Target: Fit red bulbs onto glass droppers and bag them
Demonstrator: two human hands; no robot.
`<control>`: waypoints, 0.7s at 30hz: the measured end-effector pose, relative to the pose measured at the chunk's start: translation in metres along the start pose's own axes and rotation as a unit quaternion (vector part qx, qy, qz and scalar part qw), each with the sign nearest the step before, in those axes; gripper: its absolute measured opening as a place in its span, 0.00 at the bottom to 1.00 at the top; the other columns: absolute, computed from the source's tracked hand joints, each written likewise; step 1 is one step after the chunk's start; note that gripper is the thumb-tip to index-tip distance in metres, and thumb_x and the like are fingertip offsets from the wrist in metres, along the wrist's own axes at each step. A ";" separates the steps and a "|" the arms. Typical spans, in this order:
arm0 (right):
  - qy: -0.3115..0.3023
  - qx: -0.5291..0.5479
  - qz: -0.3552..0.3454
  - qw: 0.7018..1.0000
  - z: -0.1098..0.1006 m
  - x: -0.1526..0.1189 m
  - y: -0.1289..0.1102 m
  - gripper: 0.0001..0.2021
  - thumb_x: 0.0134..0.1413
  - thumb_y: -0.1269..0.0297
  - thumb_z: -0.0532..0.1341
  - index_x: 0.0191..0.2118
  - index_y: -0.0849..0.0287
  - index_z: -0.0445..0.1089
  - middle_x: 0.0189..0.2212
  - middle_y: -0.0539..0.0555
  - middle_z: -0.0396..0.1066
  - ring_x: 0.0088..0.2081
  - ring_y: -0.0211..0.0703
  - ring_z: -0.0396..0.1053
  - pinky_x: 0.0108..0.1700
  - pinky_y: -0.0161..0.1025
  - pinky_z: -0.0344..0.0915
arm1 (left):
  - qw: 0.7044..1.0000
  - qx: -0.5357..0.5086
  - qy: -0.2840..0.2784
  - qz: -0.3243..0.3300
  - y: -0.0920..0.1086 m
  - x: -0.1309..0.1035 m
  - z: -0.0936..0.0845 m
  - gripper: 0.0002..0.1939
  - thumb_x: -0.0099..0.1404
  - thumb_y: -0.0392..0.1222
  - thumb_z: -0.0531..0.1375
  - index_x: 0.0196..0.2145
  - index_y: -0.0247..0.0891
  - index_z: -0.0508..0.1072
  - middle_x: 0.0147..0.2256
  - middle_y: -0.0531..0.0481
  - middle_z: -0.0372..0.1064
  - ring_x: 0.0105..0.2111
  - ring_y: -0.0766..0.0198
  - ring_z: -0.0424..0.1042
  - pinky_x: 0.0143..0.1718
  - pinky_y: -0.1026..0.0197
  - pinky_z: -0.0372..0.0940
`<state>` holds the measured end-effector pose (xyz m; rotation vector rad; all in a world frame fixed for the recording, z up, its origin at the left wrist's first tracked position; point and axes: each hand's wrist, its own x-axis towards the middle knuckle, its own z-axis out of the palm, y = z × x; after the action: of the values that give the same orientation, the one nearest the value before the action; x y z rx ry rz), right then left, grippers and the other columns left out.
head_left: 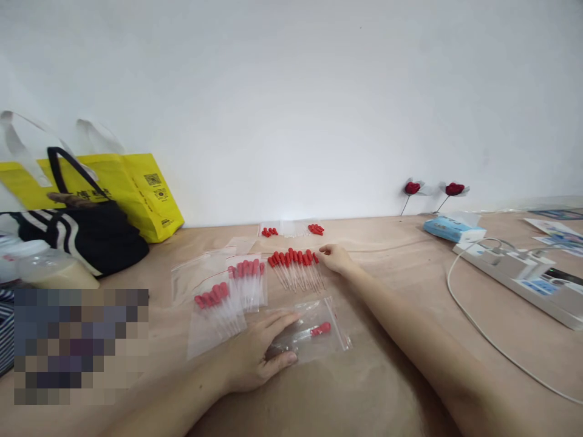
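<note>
My left hand (266,349) lies with its thumb and fingers apart on the near end of a clear zip-lock bag (339,337). Inside that bag is a dropper with a red rubber bulb (321,329). Farther back, my right hand (336,258) pinches the red bulb of a dropper (316,257) at the right end of a row of loose glass droppers (291,258). Their bulbs point to the wall and their thin tubes toward me. Two filled bags of droppers, one (212,297) overlapping the other (246,270), lie left of the row.
Another bag with red bulbs (269,232) lies by the wall. A yellow bag (155,200), a black bag (109,237) and a bottle (59,267) stand left. Tissues (453,229), a power strip (523,273) with a white cable (473,331), and two artificial roses (454,189) are right.
</note>
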<state>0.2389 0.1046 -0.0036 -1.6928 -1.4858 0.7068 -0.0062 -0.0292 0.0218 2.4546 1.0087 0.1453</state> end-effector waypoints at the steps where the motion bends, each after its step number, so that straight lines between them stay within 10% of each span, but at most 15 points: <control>1: 0.000 -0.005 0.005 1.000 0.005 0.005 -0.001 0.11 0.43 0.63 0.60 0.35 0.62 0.71 0.35 0.56 0.71 0.40 0.45 0.67 0.41 0.37 0.59 | 1.000 0.000 -0.001 -0.003 0.000 0.000 0.000 0.28 0.61 0.51 0.50 0.57 0.45 0.50 0.57 0.48 0.51 0.56 0.53 0.49 0.54 0.46 0.50; 12: 0.006 0.116 0.068 0.991 -0.003 0.010 0.014 0.11 0.57 0.61 0.51 0.35 0.63 0.64 0.30 0.51 0.67 0.27 0.34 0.65 0.30 0.35 0.64 | 1.000 -0.007 0.003 0.004 -0.002 -0.001 0.001 0.28 0.61 0.51 0.51 0.57 0.46 0.50 0.57 0.49 0.50 0.57 0.54 0.49 0.55 0.47 0.50; 21: 0.095 0.333 0.040 0.937 -0.050 -0.090 0.053 0.19 0.43 0.45 0.56 0.26 0.57 0.56 0.22 0.47 0.64 0.17 0.30 0.57 0.18 0.30 0.56 | 1.000 -0.002 0.017 0.014 -0.003 0.001 0.003 0.28 0.62 0.49 0.51 0.58 0.47 0.49 0.57 0.49 0.51 0.56 0.53 0.51 0.54 0.47 0.52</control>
<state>0.2943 0.0049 -0.0261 -1.2502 -0.8973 0.9312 -0.0071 -0.0277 0.0177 2.4711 0.9874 0.1983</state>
